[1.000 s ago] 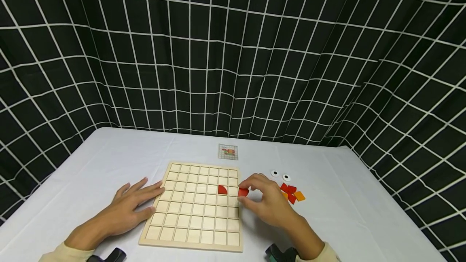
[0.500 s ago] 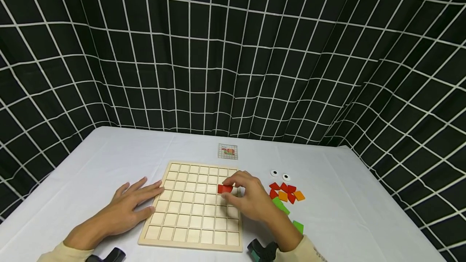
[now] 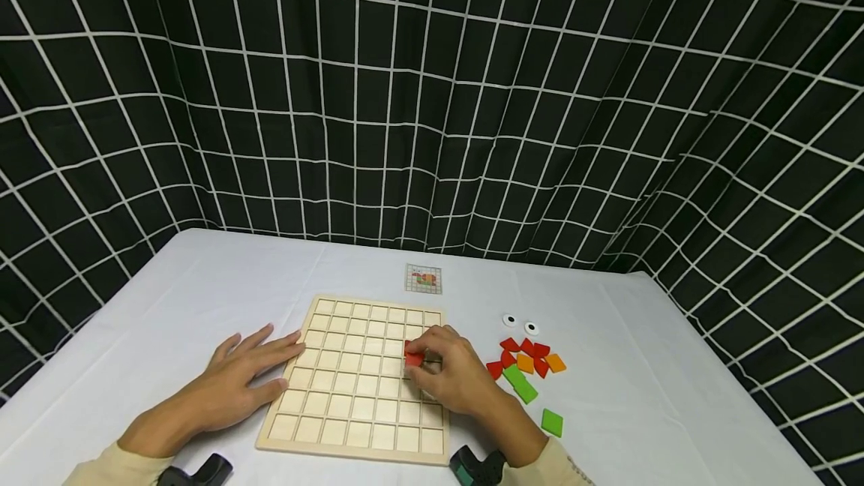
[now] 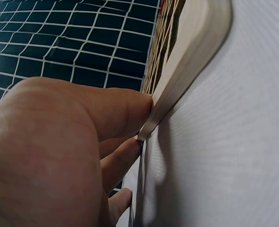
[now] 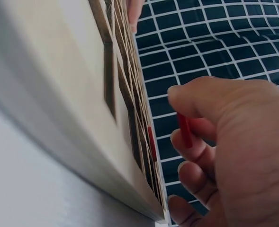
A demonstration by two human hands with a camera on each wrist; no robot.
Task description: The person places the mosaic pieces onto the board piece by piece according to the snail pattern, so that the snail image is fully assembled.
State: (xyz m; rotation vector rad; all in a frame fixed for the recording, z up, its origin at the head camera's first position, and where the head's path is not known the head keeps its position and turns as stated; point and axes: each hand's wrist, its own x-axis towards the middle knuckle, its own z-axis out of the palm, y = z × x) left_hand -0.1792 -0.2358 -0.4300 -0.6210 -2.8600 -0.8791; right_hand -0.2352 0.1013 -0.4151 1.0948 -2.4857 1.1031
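A light wooden grid board (image 3: 327, 405) lies on the white table. My left hand (image 3: 232, 385) rests at its left edge, fingers spread and fairly straight, fingertips against the frame, as the left wrist view also shows. Over the right-hand columns, my right hand (image 3: 459, 370) pinches a flat red piece (image 5: 184, 130) between thumb and fingers. That piece is held above the grid in the right wrist view. Another red piece (image 5: 152, 143) sits in a board cell, partly covered by the right hand in the head view.
Right of the board lie several red pieces (image 3: 509, 359), orange pieces (image 3: 556, 362), green pieces (image 3: 552, 422) and two white eye discs (image 3: 532, 328). A small picture card (image 3: 424, 279) lies behind the board. A black grid-lined curtain (image 3: 378, 111) hangs beyond the table.
My right hand has moved left from the board's right edge to over the grid, carrying the red piece, then slightly nearer me. Green and more red pieces have come into view. The left hand stays put.
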